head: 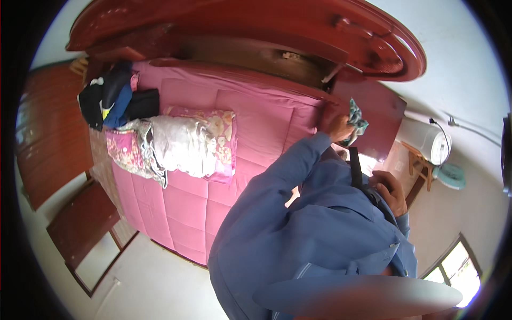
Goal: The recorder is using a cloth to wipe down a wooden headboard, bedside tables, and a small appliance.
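My left hand (pixel 339 129) grips a crumpled teal-and-white patterned cloth (pixel 355 123). The cloth is over or against a dark red bedside cabinet (pixel 370 110); whether it touches the top is hard to tell. My right hand (pixel 389 193) is held close to my body with its fingers curled, beside a black strap (pixel 356 166) hanging in front of my blue shirt. Whether anything is in that hand cannot be seen. To the left of my left hand is a bed with a pink quilted cover (pixel 260 124).
Glossy red headboard (pixel 240 20) with an open compartment (pixel 240 50) runs behind the bed. Floral pillows (pixel 224 132), a whitish cloth (pixel 180 144) and dark clothes (pixel 116 100) lie on it. Right of the cabinet are a white cylindrical container (pixel 420 138), a wooden stool (pixel 418 162) and a teal fan (pixel 450 176).
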A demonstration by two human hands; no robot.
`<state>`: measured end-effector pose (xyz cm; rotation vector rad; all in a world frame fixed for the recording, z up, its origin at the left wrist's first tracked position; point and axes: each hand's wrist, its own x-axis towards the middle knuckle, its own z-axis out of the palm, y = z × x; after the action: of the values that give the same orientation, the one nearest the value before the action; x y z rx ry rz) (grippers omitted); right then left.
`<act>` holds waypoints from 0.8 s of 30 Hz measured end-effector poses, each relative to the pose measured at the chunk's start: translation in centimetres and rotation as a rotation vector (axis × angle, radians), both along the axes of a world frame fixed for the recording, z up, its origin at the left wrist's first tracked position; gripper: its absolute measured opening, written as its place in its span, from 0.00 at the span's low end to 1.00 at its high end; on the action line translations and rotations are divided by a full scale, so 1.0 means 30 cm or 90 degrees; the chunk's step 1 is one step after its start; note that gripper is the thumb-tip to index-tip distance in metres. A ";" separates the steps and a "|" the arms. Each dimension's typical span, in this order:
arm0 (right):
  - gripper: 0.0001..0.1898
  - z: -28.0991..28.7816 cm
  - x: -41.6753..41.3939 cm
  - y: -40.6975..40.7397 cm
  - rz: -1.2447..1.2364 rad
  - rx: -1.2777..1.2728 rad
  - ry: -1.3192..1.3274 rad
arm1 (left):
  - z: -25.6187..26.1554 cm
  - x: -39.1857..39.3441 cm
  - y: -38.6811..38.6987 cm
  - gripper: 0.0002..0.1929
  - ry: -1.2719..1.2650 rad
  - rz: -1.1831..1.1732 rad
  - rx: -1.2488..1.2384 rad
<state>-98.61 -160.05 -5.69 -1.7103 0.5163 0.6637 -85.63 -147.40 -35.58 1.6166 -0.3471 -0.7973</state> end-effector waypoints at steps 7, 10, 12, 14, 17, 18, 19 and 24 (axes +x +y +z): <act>0.19 0.004 0.042 0.004 0.001 0.017 0.007 | 0.269 0.277 0.827 0.12 0.065 0.412 -0.166; 0.20 -0.005 0.066 0.013 0.025 0.037 0.015 | 0.268 0.484 1.299 0.14 -0.287 0.730 0.124; 0.19 -0.025 0.064 0.014 0.023 0.042 -0.002 | 0.364 0.638 1.348 0.17 -0.308 1.029 0.090; 0.19 -0.007 0.087 0.034 0.034 0.030 0.004 | 0.353 0.731 1.504 0.16 -0.322 1.114 0.238; 0.19 -0.009 0.091 0.047 0.041 0.012 0.014 | 0.254 0.850 1.671 0.15 -0.414 1.062 0.408; 0.19 -0.008 0.083 0.049 0.035 0.009 0.022 | 0.197 0.893 1.726 0.16 -0.500 0.997 0.511; 0.19 -0.005 0.083 0.057 0.028 0.003 0.025 | 0.154 0.938 1.770 0.16 -0.494 0.991 0.505; 0.19 0.008 0.063 0.006 0.047 0.057 0.020 | 0.168 1.046 2.090 0.16 -0.434 0.356 0.935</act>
<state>-96.71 -159.86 -5.46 -1.6429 0.4401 0.7564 -54.24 -84.71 -30.53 3.1492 0.3645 0.1160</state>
